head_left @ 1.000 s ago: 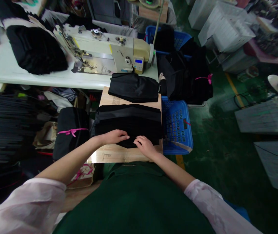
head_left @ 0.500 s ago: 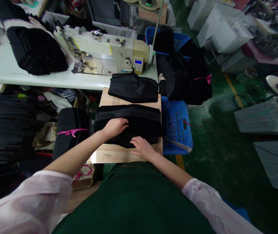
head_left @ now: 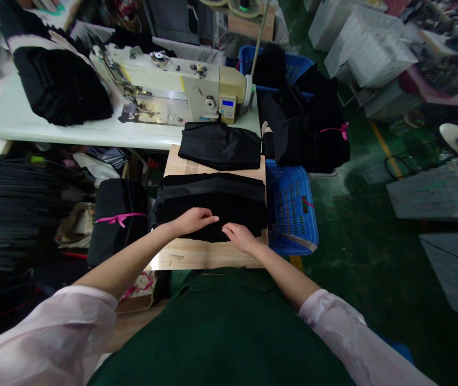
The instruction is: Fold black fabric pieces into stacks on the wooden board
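Observation:
A stack of folded black cloth pieces (head_left: 233, 209) lies across the wooden board in front of me. My left hand (head_left: 194, 220) rests on the near half of the stack, its fingers bent and its thumb stretched out to the right. Just to the right, my right hand (head_left: 240, 237) has its fingertips pinched together at the black cloth near the front edge. How much cloth is between those fingertips is hard to see. Behind this stack lies a smaller folded black bundle (head_left: 221, 145).
A sewing machine (head_left: 164, 75) stands on the white table (head_left: 140, 133) beyond the wooden board (head_left: 200, 257). A blue basket (head_left: 295, 209) is at the right, with black cloth piles (head_left: 305, 123) behind it. At the left sits a black bundle (head_left: 118, 198) tied with pink ribbon.
My left hand has slid right and slightly toward me over the cloth. The right hand's spread fingers have drawn together, and the two hands are closer.

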Action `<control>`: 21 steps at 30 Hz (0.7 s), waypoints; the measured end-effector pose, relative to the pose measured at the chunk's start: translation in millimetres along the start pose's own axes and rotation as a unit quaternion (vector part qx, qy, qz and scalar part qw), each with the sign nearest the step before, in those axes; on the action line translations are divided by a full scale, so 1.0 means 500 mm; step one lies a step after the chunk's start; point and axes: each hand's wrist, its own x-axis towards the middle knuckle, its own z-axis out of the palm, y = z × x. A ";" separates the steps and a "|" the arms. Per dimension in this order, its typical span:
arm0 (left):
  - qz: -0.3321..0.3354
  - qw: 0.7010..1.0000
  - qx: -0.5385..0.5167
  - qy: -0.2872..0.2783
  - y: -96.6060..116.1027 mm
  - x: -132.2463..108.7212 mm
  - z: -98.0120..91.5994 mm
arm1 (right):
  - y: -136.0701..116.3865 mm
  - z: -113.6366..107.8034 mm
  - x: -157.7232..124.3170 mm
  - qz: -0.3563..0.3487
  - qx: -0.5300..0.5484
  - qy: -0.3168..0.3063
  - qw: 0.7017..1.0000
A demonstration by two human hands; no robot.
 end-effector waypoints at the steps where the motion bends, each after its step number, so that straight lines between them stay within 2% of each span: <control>1: 0.030 0.999 -0.019 -0.038 -0.013 -0.005 0.001 | -0.003 -0.002 0.000 0.007 -0.007 0.007 1.000; 3: 0.060 0.996 -0.020 -0.068 -0.035 -0.011 0.006 | -0.011 -0.003 -0.004 0.008 -0.021 0.038 0.999; 7: 0.048 0.999 -0.005 0.004 -0.055 -0.005 0.015 | -0.028 0.004 -0.022 -0.063 -0.074 0.122 0.988; 9: 0.041 0.999 -0.007 0.013 -0.054 0.001 0.013 | -0.031 0.010 -0.031 -0.120 -0.110 0.104 0.981; 12: 0.034 0.999 -0.010 0.004 -0.048 0.006 0.006 | -0.024 0.023 -0.036 -0.170 -0.143 0.024 0.975; 14: 0.033 0.999 -0.024 0.002 -0.047 0.007 0.001 | -0.014 0.032 -0.034 -0.158 -0.141 0.009 0.977; 17: 0.033 0.998 -0.049 -0.001 -0.049 0.007 -0.002 | -0.004 0.040 -0.028 -0.107 -0.089 0.027 0.990; 21: 0.030 0.998 -0.057 -0.008 -0.052 0.006 -0.002 | -0.005 0.031 -0.017 -0.053 -0.039 0.028 0.997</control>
